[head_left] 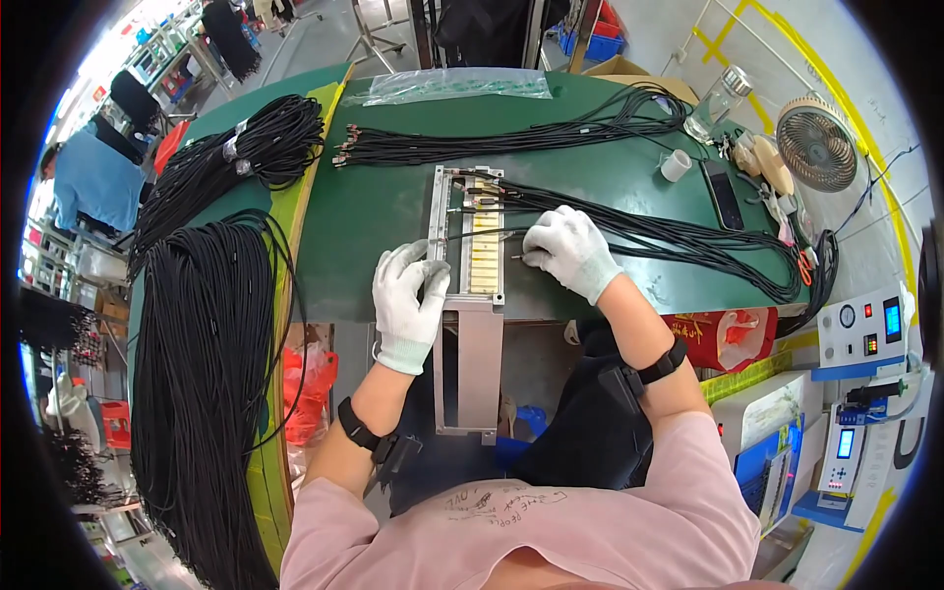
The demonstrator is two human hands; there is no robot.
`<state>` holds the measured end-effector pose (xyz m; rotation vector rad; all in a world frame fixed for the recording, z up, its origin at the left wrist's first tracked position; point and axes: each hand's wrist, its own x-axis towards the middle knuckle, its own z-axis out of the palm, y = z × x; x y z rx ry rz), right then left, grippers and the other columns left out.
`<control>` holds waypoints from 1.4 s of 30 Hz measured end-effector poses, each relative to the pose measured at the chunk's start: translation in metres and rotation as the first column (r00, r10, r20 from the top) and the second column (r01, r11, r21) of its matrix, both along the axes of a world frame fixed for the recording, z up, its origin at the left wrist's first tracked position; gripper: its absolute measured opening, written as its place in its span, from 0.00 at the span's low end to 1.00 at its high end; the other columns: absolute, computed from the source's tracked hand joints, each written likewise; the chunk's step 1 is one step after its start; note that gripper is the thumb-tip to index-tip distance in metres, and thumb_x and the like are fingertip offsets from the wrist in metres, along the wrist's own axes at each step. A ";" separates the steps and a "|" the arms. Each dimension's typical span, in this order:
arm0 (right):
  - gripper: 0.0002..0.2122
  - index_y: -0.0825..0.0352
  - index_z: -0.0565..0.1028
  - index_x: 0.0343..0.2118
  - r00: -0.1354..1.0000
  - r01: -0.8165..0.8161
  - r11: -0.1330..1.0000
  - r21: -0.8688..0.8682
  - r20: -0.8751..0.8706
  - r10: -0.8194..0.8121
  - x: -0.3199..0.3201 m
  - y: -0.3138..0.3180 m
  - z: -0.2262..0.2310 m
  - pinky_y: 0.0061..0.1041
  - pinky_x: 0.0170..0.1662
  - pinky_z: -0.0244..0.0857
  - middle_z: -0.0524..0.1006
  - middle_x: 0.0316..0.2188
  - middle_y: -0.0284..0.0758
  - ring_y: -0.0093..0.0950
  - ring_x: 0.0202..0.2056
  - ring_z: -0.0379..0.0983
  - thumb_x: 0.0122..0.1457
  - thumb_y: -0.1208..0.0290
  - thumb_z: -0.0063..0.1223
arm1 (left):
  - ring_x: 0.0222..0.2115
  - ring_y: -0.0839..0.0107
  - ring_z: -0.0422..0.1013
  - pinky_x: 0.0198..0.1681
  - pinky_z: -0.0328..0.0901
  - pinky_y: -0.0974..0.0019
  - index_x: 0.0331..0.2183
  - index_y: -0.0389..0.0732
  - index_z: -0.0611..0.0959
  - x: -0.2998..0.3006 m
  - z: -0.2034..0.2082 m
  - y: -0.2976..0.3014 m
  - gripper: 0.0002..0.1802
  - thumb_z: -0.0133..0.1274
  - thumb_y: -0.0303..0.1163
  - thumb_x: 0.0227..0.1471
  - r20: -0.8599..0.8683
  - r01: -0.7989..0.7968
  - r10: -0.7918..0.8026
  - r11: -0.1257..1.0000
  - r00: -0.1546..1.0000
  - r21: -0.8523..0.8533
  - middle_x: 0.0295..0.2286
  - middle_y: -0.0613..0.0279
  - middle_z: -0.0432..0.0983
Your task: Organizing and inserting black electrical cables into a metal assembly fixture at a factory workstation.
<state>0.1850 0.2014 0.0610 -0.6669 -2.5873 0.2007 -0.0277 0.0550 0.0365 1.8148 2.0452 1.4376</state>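
Observation:
A pale metal fixture (pixel 498 285) with a row of cream-yellow slots lies across the green table's front edge. My left hand (pixel 405 295), in a white glove, rests at the fixture's left rail with its fingers bent and apart. On the right side, my gloved right hand (pixel 572 251) has its fingers pinched around a black cable. One black cable (pixel 477 235) crosses the slots toward that hand. A small thin tip shows at the right fingertips. More black cables (pixel 629 221) have their ends seated in the fixture's far slots and trail off to the right.
A cable bundle (pixel 492 146) lies along the back, near a clear plastic bag (pixel 452 86). Large black cable coils (pixel 211 364) hang at the left. To the right are a white cup (pixel 676 165), a phone (pixel 723 197), a glass bottle (pixel 723 98) and a fan (pixel 816 145).

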 end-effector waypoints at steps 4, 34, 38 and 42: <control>0.08 0.62 0.74 0.29 0.998 -0.047 0.996 -0.074 -0.053 0.043 -0.009 -0.014 -0.006 0.35 0.38 0.65 0.75 0.25 0.35 0.37 0.33 0.71 0.46 0.70 0.61 | 0.45 0.53 0.69 0.56 0.55 0.48 0.29 0.43 0.83 0.014 0.009 0.002 0.08 0.58 0.36 0.45 -0.125 -0.007 0.015 0.998 0.992 0.070 0.40 0.54 0.76; 0.04 0.60 0.75 0.21 0.999 -0.037 0.998 -0.042 0.012 0.038 -0.003 -0.034 0.010 0.31 0.36 0.63 0.73 0.22 0.29 0.32 0.30 0.69 0.42 0.71 0.61 | 0.39 0.55 0.73 0.56 0.58 0.50 0.37 0.38 0.81 -0.013 -0.012 -0.012 0.12 0.49 0.33 0.55 -0.024 -0.036 0.036 0.999 0.999 -0.025 0.34 0.54 0.78; 0.04 0.60 0.75 0.21 0.999 -0.038 0.999 0.001 0.008 0.038 -0.002 -0.037 0.012 0.31 0.35 0.63 0.72 0.21 0.29 0.32 0.30 0.69 0.42 0.71 0.61 | 0.39 0.56 0.73 0.56 0.59 0.51 0.38 0.37 0.81 -0.011 -0.011 -0.012 0.12 0.48 0.33 0.55 0.006 -0.024 0.024 0.999 1.000 -0.033 0.34 0.54 0.78; 0.04 0.59 0.75 0.21 0.999 -0.041 0.999 0.002 0.007 0.041 -0.001 -0.036 0.011 0.31 0.35 0.63 0.72 0.20 0.29 0.32 0.29 0.69 0.42 0.70 0.61 | 0.38 0.57 0.74 0.56 0.58 0.51 0.37 0.37 0.81 -0.010 -0.013 -0.012 0.12 0.48 0.33 0.56 0.008 -0.031 0.031 0.999 0.999 -0.011 0.33 0.55 0.79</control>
